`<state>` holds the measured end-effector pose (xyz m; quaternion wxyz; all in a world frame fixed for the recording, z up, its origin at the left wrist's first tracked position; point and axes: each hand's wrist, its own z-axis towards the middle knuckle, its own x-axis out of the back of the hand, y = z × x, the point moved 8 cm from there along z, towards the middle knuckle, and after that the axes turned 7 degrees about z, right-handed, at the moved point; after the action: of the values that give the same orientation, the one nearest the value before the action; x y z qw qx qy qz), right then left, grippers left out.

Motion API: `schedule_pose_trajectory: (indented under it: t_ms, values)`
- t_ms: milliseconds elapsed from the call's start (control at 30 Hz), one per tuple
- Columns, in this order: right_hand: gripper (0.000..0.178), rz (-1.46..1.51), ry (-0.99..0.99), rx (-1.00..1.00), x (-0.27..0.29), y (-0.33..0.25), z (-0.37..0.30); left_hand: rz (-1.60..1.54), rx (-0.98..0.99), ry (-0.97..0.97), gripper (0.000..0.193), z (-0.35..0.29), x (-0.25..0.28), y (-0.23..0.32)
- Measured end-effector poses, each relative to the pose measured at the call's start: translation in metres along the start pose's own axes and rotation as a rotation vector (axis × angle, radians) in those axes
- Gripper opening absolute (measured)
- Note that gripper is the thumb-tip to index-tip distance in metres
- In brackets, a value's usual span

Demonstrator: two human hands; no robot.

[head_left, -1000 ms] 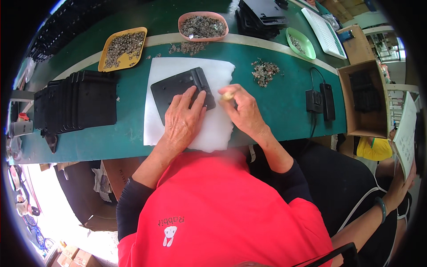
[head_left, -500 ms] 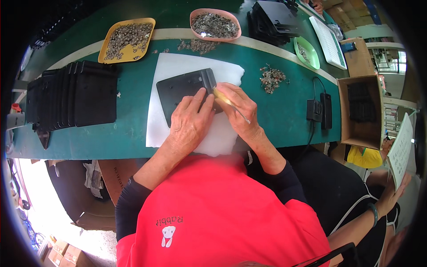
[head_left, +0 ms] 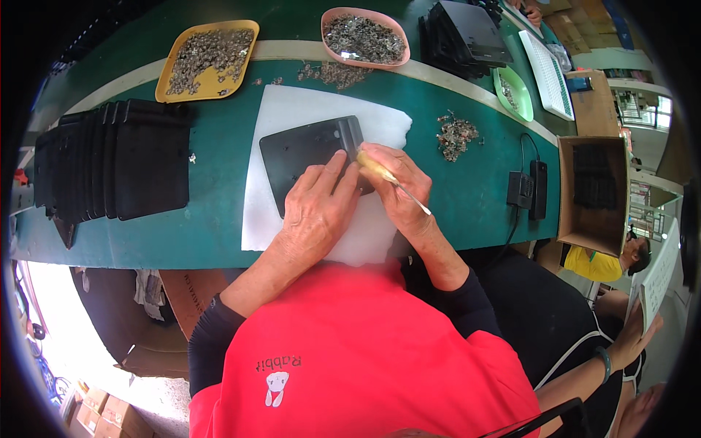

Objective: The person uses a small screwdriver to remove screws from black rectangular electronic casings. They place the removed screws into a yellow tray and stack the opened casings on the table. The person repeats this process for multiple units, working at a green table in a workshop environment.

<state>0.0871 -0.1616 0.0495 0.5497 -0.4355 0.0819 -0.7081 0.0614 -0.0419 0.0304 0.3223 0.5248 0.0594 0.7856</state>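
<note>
A black plastic panel point(head_left: 307, 150) with a raised strip along its right edge lies tilted on a white foam sheet point(head_left: 266, 208). My left hand point(head_left: 320, 208) rests on the panel's near part, fingers stretched toward the strip. At that strip, my right hand point(head_left: 398, 186) is closed around a screwdriver point(head_left: 377, 168) with a yellow handle. Its handle end is against or just over the strip, while the thin metal shaft points back toward me. What lies under the right fingertips is hidden.
Black panels point(head_left: 150, 160) stand in a row at left. Small metal parts fill a yellow tray point(head_left: 164, 77), a pink bowl point(head_left: 401, 33) and a green bowl point(head_left: 522, 102); a loose pile point(head_left: 456, 137) lies right. Beyond are power adapters point(head_left: 520, 188) and a cardboard box point(head_left: 593, 237). Another person's hand point(head_left: 634, 339) holds a white board.
The view has shifted slightly. Both hands stay at the panel, and the screwdriver's shaft now shows more clearly beyond my right hand. The other person's board has tilted and moved lower.
</note>
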Motion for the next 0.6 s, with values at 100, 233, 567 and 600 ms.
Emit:
schedule_pose_trajectory:
  t_ms: [100,233,567,600]
  values:
    - [0.031,0.010,-0.008,-0.021,-0.002,0.000,0.001,0.005,0.001,-0.003,0.049,-0.002,-0.001,-0.001]
    - [0.021,-0.049,-0.070,-0.132,-0.004,0.005,0.010,0.023,-0.053,0.022,0.041,0.002,0.003,0.004]
    - [0.023,-0.156,-0.155,-0.352,-0.012,0.011,0.030,0.069,-0.067,0.041,0.040,0.000,0.002,0.005]
    - [0.025,-0.169,-0.179,-0.361,-0.013,0.015,0.032,0.069,-0.055,0.030,0.043,0.000,0.002,0.005]
